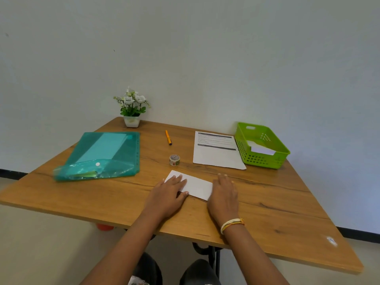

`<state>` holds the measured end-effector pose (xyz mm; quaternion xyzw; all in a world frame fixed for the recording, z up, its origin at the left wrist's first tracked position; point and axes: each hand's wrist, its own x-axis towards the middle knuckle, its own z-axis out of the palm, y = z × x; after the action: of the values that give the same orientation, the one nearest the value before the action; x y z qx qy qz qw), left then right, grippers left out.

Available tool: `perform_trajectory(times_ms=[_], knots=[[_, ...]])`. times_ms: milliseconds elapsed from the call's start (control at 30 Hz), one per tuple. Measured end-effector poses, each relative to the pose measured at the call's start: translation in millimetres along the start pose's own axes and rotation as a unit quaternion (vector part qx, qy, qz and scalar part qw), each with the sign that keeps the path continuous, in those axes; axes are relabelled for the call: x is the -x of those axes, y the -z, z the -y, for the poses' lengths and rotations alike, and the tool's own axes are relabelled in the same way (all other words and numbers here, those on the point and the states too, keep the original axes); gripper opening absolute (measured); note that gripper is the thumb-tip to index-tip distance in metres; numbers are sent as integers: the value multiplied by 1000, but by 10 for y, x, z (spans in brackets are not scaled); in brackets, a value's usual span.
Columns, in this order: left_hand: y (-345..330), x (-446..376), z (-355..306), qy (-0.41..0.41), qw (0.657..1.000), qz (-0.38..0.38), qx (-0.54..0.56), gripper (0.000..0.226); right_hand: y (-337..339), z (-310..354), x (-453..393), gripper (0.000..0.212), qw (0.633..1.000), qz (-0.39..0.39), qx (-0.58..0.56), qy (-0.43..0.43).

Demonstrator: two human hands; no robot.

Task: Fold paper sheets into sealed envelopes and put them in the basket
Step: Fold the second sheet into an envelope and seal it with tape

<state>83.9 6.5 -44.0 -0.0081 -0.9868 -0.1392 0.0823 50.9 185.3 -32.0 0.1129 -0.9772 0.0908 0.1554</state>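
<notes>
A folded white paper [197, 187] lies flat near the table's front edge. My left hand [167, 192] rests palm down on its left end, fingers spread over it. Palm down at the paper's right end lies my right hand [224, 194], covering that edge. A printed sheet [216, 155] lies flat behind the hands, to the right. The green basket [281, 151] stands at the far right with a white folded envelope [262, 149] inside. A small roll of patterned tape [174, 160] stands between the folded paper and the printed sheet's left edge.
A teal plastic folder [102, 155] with papers lies at the left. An orange pen [168, 137] lies behind the tape. A small potted plant [132, 109] stands at the back against the wall. The wooden table [277, 202] has bare surface at the right front.
</notes>
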Motion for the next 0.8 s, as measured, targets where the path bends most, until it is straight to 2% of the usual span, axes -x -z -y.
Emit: perform_trajectory(times_ms=[67, 167, 267, 400, 667, 800], knots=[[-6, -13, -9, 4, 1000, 1, -15, 54, -33, 197, 28, 45, 998, 14, -53, 40], [-16, -21, -10, 13, 999, 5, -37, 52, -92, 436, 70, 55, 984, 90, -106, 110], [-19, -27, 1, 22, 998, 5, -57, 52, -118, 464, -8, 58, 977, 140, -85, 134], [-32, -48, 4, 33, 997, 15, -68, 52, -129, 333, -33, 61, 975, 168, -59, 135], [-88, -46, 30, 108, 993, -13, -39, 64, -91, -191, -77, 75, 990, 133, -44, -7], [-91, -42, 31, 118, 992, -46, -19, 62, -82, -187, -23, 70, 999, 33, -33, -17]])
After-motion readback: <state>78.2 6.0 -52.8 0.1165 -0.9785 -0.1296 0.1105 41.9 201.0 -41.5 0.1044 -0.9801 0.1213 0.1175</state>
